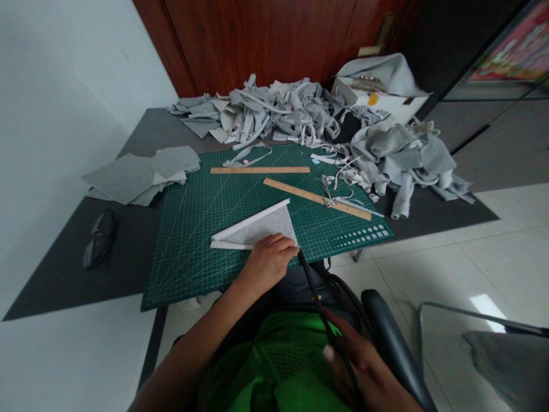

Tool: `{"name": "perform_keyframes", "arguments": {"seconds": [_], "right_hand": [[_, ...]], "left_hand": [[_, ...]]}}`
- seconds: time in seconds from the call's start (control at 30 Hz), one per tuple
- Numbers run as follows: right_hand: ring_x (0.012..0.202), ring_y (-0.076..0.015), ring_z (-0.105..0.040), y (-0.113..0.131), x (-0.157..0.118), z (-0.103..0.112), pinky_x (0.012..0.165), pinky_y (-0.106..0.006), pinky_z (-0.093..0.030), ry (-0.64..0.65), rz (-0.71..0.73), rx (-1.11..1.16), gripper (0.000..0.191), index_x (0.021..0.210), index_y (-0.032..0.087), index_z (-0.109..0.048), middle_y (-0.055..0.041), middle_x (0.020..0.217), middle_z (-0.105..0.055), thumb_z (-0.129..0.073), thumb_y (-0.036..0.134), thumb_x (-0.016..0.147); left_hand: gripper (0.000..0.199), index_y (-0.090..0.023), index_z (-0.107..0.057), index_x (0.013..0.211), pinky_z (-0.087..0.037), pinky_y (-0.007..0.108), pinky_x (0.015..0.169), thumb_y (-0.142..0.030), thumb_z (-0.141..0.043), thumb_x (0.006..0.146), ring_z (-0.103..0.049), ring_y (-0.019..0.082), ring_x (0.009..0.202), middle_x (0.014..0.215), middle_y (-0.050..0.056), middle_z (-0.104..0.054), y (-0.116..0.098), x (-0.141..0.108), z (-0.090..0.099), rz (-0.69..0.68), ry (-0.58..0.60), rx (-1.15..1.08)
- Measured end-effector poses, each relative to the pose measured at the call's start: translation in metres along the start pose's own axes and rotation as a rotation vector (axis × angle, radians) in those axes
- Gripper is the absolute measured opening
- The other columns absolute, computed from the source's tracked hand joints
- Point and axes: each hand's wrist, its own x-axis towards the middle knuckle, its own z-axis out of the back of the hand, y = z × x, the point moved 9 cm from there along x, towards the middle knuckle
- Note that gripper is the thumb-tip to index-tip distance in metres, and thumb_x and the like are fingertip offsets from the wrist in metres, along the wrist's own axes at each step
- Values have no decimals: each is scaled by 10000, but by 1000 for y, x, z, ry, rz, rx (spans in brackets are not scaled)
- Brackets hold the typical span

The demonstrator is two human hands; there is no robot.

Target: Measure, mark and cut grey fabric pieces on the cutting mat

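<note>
1. Two bare hands are in view. The left hand [271, 260] is curled, fingers and thumb closed on the near right corner of a grey triangular cloth piece with white folded edges [266, 225], which lies near the front edge of a green gridded cutting mat [193, 229].
2. The right hand [358, 355] is wrapped around one long, dark tool [316, 297], probably scissors, its tip at the cloth's corner beside the left fingertips.
3. Two pale wooden rulers [260, 170] [317, 199] lie on the mat, apart from each other; a knotted grey strip [330, 200] crosses the slanted one. Two small discs, one pink [246, 162] and one light blue [315, 161], sit near the far edge.
4. The grey fabric scraps [295, 109] are heaped too thickly to count, spreading behind the mat and to its right. Flat grey cloth pieces [128, 174] overlap at the mat's left.
5. The tool's handles are largely covered by the right hand, and the frame's lower edge cuts off both forearms and the green garment [278, 360] on the lap. The black object [99, 239] on the dark table [132, 234] is blurred.
6. One white box [349, 91] holds shiny items too small to identify, with grey cloth draped over its top.
</note>
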Motion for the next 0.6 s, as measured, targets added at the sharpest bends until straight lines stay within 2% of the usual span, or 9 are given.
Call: {"name": "perform_keyframes", "arguments": {"seconds": [0.07,0.13,0.17,0.37,0.6], "right_hand": [[516,-125,-489,-4,2,-3,512,-257,-412,49,-28,35,774,1492,311,-536,12,751,-610,-711,714,855],[454,-59,-335,-4,3,-4,470,-217,-301,75,-28,89,768,1473,308,-523,59,708,-525,-729,706,850],[456,-47,-301,-4,4,-4,468,-211,-275,76,-23,114,767,1461,309,-521,67,709,-505,-742,704,841],[510,-81,-395,-4,6,-4,483,-225,-286,7,-50,148,759,1423,361,-532,44,750,-532,-764,727,800],[488,-63,-387,-1,14,-7,448,-204,-271,-22,-54,128,850,1490,338,-429,78,727,-483,-752,734,810]], "left_hand": [[261,-194,-749,986,-522,349,791,-9,-575,925,-624,204,894,936,25,-733,0,0,1,2,-11,7],[257,-193,-743,981,-519,346,784,-13,-567,930,-626,206,892,932,21,-737,0,-1,2,-2,-21,20],[255,-192,-741,977,-517,344,779,-14,-563,932,-628,208,891,931,21,-738,0,-1,2,-5,-25,27],[270,-193,-741,957,-517,337,780,-16,-538,943,-645,205,882,923,28,-744,1,-2,-1,-2,-12,38],[260,-197,-735,947,-515,334,776,-12,-553,941,-656,199,869,936,12,-757,1,-3,1,6,-42,26]]}}
